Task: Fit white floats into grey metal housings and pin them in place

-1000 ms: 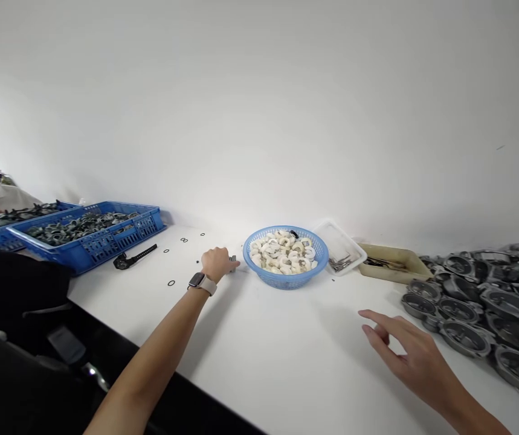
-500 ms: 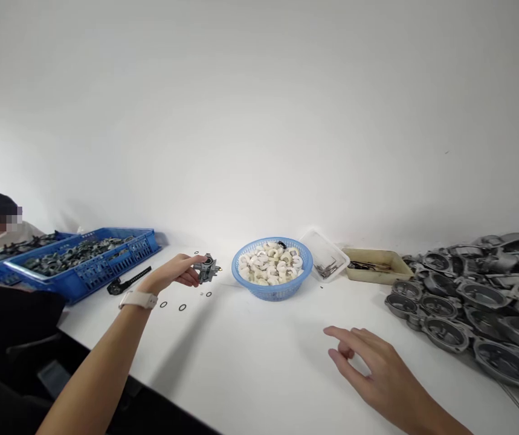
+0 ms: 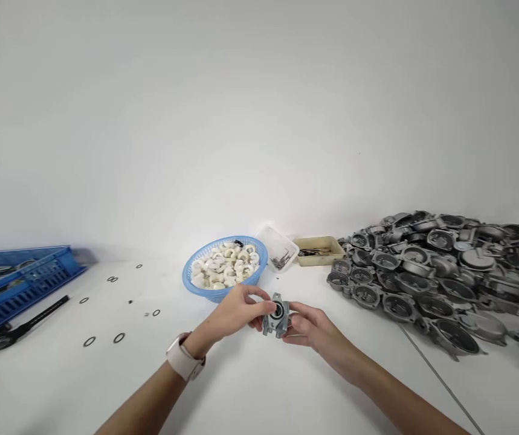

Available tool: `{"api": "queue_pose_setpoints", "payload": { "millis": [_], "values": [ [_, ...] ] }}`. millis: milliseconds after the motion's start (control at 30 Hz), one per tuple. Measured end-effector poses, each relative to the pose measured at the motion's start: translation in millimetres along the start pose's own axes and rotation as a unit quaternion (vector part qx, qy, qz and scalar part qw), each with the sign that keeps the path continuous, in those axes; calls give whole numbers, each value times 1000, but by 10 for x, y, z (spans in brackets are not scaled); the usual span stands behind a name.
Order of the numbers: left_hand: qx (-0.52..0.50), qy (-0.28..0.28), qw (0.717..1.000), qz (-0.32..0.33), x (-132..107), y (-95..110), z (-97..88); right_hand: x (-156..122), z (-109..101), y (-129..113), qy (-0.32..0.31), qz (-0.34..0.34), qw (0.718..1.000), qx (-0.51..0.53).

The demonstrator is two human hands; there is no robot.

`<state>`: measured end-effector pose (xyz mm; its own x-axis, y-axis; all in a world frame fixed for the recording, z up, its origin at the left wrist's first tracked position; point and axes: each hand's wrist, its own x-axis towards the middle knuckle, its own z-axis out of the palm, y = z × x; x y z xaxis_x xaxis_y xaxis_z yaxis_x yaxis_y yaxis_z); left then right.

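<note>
A small grey metal carburetor (image 3: 277,318) with a round dark bore is held up in front of me, above the white table (image 3: 241,386). My left hand (image 3: 245,309) grips it from the left, the thumb on its face beside the bore. From the right my right hand (image 3: 316,329) pinches its edge between thumb and fingers. Some fingertips of both hands are hidden behind the metal body. Just beyond my left hand stands a blue plastic basket (image 3: 259,266) full of whitish ring-like parts (image 3: 223,269).
A large pile of grey metal housings (image 3: 415,284) covers the right side, a thin cable (image 3: 440,377) below it. Behind are a white tray (image 3: 270,238) and a beige box (image 3: 316,260). Black rings (image 3: 119,338), a wristwatch (image 3: 26,325) and a blue crate (image 3: 37,278) lie left.
My left hand has brought the carburetor from the left to the front of me. My right hand, empty before, has closed on it. The view has turned right.
</note>
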<state>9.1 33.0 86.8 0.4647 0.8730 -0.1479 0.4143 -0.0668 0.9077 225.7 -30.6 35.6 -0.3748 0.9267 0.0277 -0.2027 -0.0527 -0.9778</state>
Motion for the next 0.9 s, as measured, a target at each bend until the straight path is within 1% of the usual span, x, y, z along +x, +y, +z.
{"api": "queue_pose_setpoints", "payload": {
  "millis": [133,200,267,367,433,500,533,633,700,767,833,900],
  "values": [
    [-42,7,999,15,144,-152,137,37,-37,13,36,18,999,-18],
    [-65,8,998,22,170,-210,176,69,-62,44,36,19,999,-9],
    [-84,1,996,38,176,-271,201,106,-92,82,38,7,999,-4],
    [-98,-47,992,71,158,-383,198,149,-145,118,62,-13,997,-42],
    [-103,-86,988,82,128,-473,170,157,-181,110,80,-30,990,-110],
    [-97,-104,986,85,91,-566,130,151,-209,83,93,-61,971,-212],
    [-79,-102,988,88,73,-608,112,146,-218,69,97,-80,954,-272],
    [42,-68,992,101,32,-683,84,142,-219,53,91,-111,893,-426],
    [122,-48,983,128,20,-677,92,157,-199,75,72,-108,866,-482],
    [160,-46,970,174,15,-639,110,181,-165,111,56,-99,856,-504],
    [164,-49,962,214,9,-598,126,204,-125,145,46,-95,856,-507],
    [154,-46,960,228,-2,-577,129,211,-92,164,38,-97,859,-502]
  ]
}}
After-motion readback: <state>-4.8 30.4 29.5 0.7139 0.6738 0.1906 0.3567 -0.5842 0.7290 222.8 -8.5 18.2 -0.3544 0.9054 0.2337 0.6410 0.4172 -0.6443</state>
